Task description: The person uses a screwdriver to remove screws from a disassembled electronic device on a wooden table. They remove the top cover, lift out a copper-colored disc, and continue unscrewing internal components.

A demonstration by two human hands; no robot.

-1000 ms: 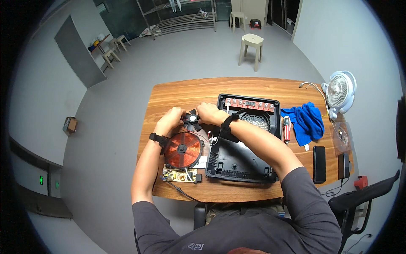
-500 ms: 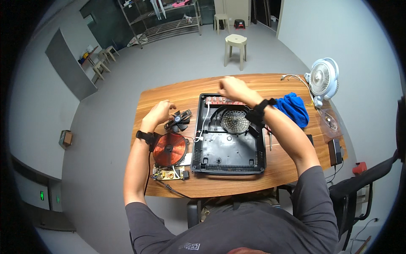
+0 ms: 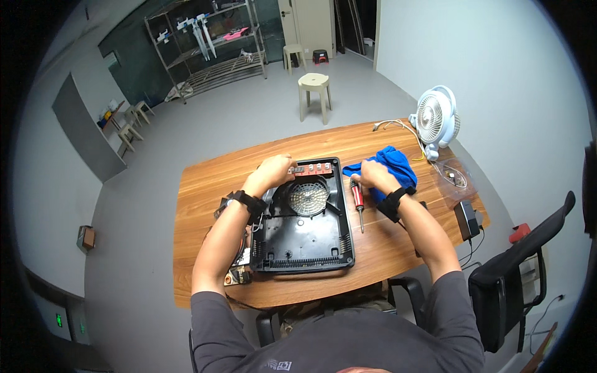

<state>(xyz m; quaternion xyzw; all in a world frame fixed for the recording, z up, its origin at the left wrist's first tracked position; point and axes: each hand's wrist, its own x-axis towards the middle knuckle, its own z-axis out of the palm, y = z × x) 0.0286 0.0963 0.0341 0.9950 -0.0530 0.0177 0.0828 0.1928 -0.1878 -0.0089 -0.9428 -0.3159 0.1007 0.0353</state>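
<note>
Black casing point(image 3: 305, 233) flat on table point(image 3: 205, 186), between both hands. Left hand point(image 3: 273, 171) curled, gripping casing's far-left corner. Right hand point(image 3: 373, 176) loosely closed on blue cloth point(image 3: 395, 163), beside red screwdriver point(image 3: 357, 196); hold unclear.

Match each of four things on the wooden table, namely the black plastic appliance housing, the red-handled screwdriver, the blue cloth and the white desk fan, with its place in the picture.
Things:
1. black plastic appliance housing
2. red-handled screwdriver
3. blue cloth
4. white desk fan

Places:
A. under the right hand
B. upright at the table's far right corner
C. gripped at its far edge by the left hand
D. flat on the wood, between housing and cloth

Pairs: 1-C, 2-D, 3-A, 4-B
</note>
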